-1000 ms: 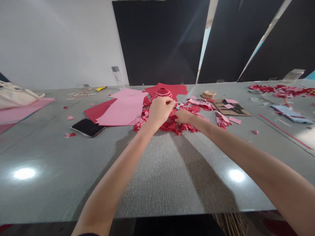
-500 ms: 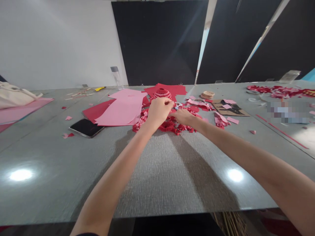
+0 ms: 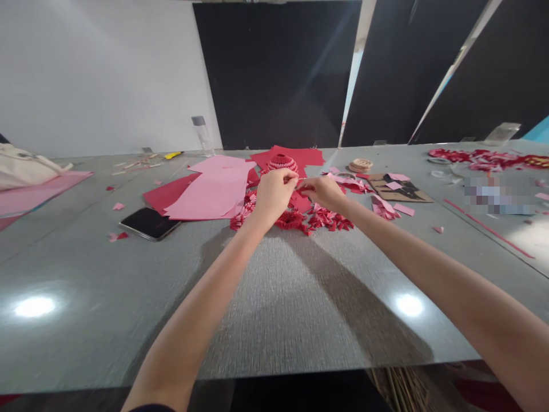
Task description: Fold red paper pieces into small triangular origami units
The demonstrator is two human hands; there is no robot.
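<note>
Both my arms stretch far across a grey table (image 3: 274,309). My left hand (image 3: 273,193) is closed in a pinch on a small red folded paper piece. My right hand (image 3: 322,191) meets it fingertip to fingertip, also pinched on a small paper piece. Under the hands lies a pile of red folded paper pieces (image 3: 309,220). Just behind them stands a rounded red-and-white paper ball (image 3: 283,163) built of such pieces.
Pink paper sheets (image 3: 212,191) and red paper sheets (image 3: 167,194) lie left of the pile, with a black phone (image 3: 150,222) nearer me. A twine spool (image 3: 361,165), a brown card (image 3: 401,189) and more red scraps (image 3: 484,157) lie to the right. A clear bottle (image 3: 201,134) stands at the back.
My right hand has risen off the pile of red pieces and come up to meet my left hand's fingertips. My left hand has hardly moved.
</note>
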